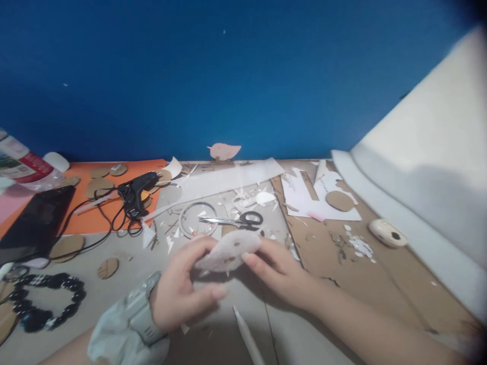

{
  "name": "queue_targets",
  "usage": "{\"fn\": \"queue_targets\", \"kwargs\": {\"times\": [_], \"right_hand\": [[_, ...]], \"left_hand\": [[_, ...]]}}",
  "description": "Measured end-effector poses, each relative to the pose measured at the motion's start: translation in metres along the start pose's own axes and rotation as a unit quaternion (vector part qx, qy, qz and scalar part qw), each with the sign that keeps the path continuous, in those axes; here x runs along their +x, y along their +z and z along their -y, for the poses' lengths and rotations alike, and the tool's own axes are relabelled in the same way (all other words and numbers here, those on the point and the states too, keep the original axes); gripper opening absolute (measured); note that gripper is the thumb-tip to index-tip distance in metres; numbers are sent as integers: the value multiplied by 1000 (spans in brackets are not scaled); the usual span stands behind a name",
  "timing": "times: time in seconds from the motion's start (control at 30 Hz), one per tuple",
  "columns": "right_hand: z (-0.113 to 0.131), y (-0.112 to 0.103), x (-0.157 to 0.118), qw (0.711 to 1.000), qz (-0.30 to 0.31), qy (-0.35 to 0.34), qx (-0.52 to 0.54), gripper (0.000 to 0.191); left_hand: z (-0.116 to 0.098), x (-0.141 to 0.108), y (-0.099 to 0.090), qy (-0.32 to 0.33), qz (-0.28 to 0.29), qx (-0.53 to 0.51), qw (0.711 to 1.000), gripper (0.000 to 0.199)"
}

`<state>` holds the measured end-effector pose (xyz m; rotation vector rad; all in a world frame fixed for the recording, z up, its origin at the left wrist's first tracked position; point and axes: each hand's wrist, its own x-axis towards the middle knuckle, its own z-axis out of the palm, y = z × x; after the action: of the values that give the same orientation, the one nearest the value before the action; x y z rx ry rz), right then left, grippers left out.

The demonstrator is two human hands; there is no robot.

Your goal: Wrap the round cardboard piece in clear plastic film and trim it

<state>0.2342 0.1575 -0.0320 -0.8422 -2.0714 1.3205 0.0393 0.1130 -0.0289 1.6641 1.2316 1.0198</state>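
A pale, whitish paper piece (228,252) with small holes and pointed bits on its lower edge is held above the table. My right hand (277,266) pinches its right end, thumb on top. At its left side is my left hand (190,284), fingers behind the piece and thumb apart below it, slightly blurred. Just beyond the piece lie black-handled scissors (249,219) and a clear ring (181,223). A white pen (247,334) rests below my hands, its tip pointing away from me.
At left are a black glue gun (135,192) with its cable on orange paper (85,223), a bottle (28,165), a dark phone (36,223) and a beaded bracelet (70,309). Cut white paper (323,197), cardboard (365,299) and a white device (387,233) lie right. A pink bird cutout (224,151) stands behind.
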Motion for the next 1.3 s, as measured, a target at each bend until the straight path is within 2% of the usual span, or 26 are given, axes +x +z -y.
{"fn": "queue_targets", "kwargs": {"times": [0.1, 0.23, 0.43, 0.57, 0.73, 0.83, 0.93, 1.0, 1.07, 1.13, 1.2, 1.27, 1.3], "right_hand": [[2, 1, -1, 999, 22, -25, 16, 29], [5, 3, -1, 999, 31, -20, -23, 32], [8, 4, -1, 998, 24, -12, -57, 27], [5, 2, -1, 998, 37, -23, -56, 30], [2, 1, 1, 999, -22, 6, -38, 25], [3, 4, 1, 999, -34, -4, 32, 15], [3, 8, 1, 998, -43, 5, 45, 12], [-1, 10, -1, 997, -67, 7, 32, 9], [-6, 10, -2, 993, -115, -22, 21, 7], [-12, 8, -4, 980, -177, -87, 0, 16], [-16, 6, -6, 964, -214, -154, -31, 23], [-16, 3, -7, 956, -204, -198, -68, 26], [-15, 2, -7, 956, -186, -211, -86, 28]], "left_hand": [[-1, -3, 2, 10, 8, -3, 1000, 55], [1, 1, 1, 28, 23, 70, 997, 26], [1, 6, 2, 45, 30, 150, 987, 23], [2, 6, 3, 32, 34, 132, 990, 26], [5, 6, 2, -20, 7, 61, 998, 33], [7, 4, 2, -17, 9, 42, 999, 39], [8, 2, 4, -9, 19, 38, 999, 41], [10, 1, 5, -12, -16, 36, 999, 39], [13, 2, 7, -26, -84, 26, 996, 36], [16, 4, 7, -45, -153, 15, 987, 32], [19, 5, 6, -52, -201, 25, 978, 29], [19, 5, 4, -49, -198, 25, 979, 29], [19, 4, 4, -41, -169, 13, 985, 31]]}}
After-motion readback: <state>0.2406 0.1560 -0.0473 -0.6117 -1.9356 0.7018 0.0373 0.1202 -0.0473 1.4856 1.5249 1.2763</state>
